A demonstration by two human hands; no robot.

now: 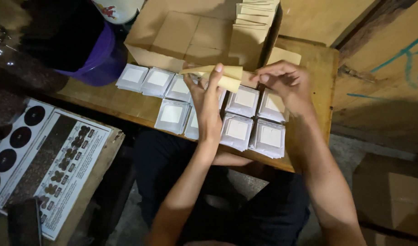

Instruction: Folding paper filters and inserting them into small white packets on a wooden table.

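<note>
Two hands are folding a flat tan paper packet (222, 77) above the worn wooden bench (127, 102).
Left hand (205, 102) fingers and right hand (284, 84) fingers are pinching its ends; glossy white square sachets (238, 130) are lying in rows beneath, an open brown cardboard box (191, 38) just behind.

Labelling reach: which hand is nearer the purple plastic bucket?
Left. The left hand holds the tan paper envelope nearer the purple plastic bucket at the table's far-left; the right hand sits farther right, beyond the envelope.
</note>
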